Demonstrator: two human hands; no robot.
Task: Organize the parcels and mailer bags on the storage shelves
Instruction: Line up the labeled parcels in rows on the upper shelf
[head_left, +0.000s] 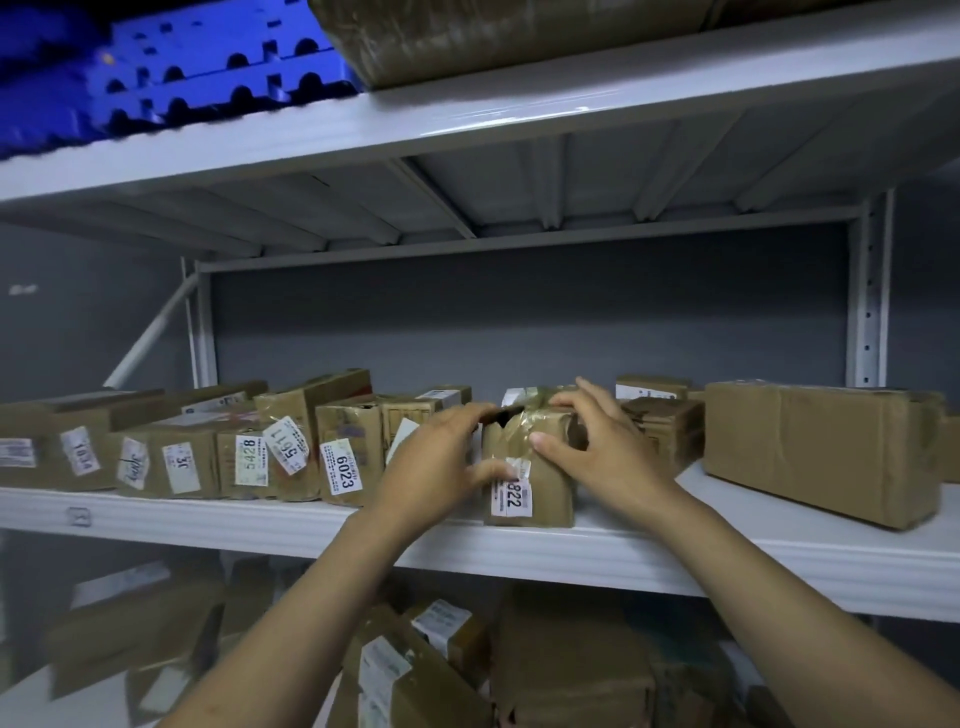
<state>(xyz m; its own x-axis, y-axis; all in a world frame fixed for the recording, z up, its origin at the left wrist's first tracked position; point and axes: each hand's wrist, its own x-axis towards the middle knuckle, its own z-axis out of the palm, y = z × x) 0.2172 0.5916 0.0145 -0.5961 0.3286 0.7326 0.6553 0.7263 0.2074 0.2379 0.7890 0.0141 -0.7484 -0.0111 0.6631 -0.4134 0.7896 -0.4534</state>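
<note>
Both hands form the grip: the left hand (434, 460) and right hand (597, 441) are clamped on a small parcel (553, 493) from 9 and 3 o'clock, fingers curled over its top. The small parcel stands at the front edge of the middle shelf (208, 525). The left thumb covers part of its label, leaving "822" legible. Its brown cardboard is wrapped in creased, glossy tape. At 9 o'clock a tight row of labelled boxes (291, 452) runs to the frame edge. At 3 o'clock a strip of bare shelf separates it from a long box (821, 452). Parcels on the lower shelf (566, 665) are blurred. At 12 o'clock, the upper shelf (467, 119) carries a cut-off parcel and blue plastic (208, 78).
</note>
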